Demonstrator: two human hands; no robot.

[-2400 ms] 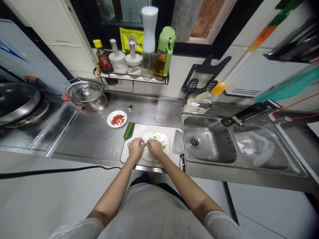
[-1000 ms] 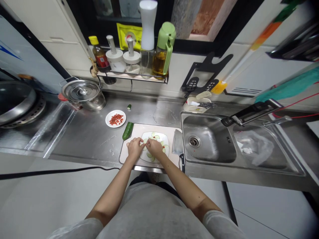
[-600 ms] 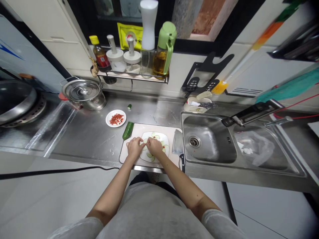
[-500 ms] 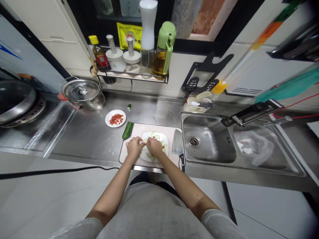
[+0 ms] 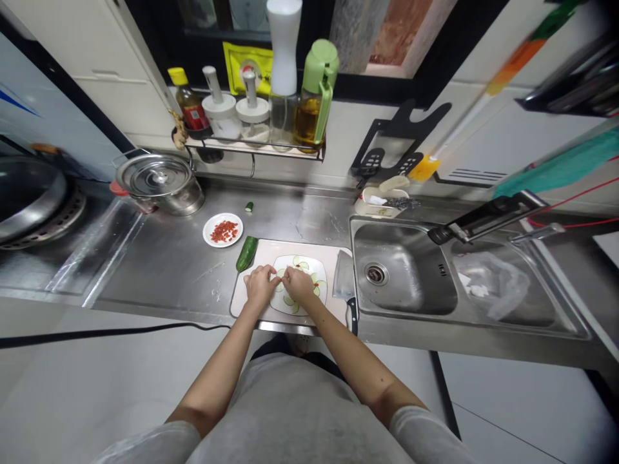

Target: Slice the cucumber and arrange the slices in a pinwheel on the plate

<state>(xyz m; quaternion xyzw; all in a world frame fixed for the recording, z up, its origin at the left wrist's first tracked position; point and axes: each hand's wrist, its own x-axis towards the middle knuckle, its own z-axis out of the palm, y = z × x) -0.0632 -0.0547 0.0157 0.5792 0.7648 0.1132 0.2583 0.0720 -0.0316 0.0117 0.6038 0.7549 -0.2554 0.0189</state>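
My left hand [image 5: 261, 283] and my right hand [image 5: 296, 283] meet over a white square plate [image 5: 310, 304], fingertips pinched close together. Anything between them is too small or hidden to make out. Thin pale-green cucumber slices [image 5: 291, 303] lie in petal-like groups on the plate, some with a red bit at the centre. The plate rests on a light cutting board [image 5: 333, 250]. A cleaver [image 5: 345, 276] lies along the board's right side, black handle toward me. At the board's upper left corner is a piece of cucumber [image 5: 247, 253].
A small white plate [image 5: 207, 230] of dried red berries [image 5: 224, 232] and a cucumber end [image 5: 249, 207] are behind the board. A lidded steel pot [image 5: 182, 196] stands left. Right is a double sink [image 5: 411, 270] with a faucet [image 5: 488, 218]. Above hangs a condiment rack [image 5: 261, 151].
The view has shifted very slightly. Both hands stay pinched over the plate in nearly the same position; a red speck seen earlier by the fingertips is no longer distinct.
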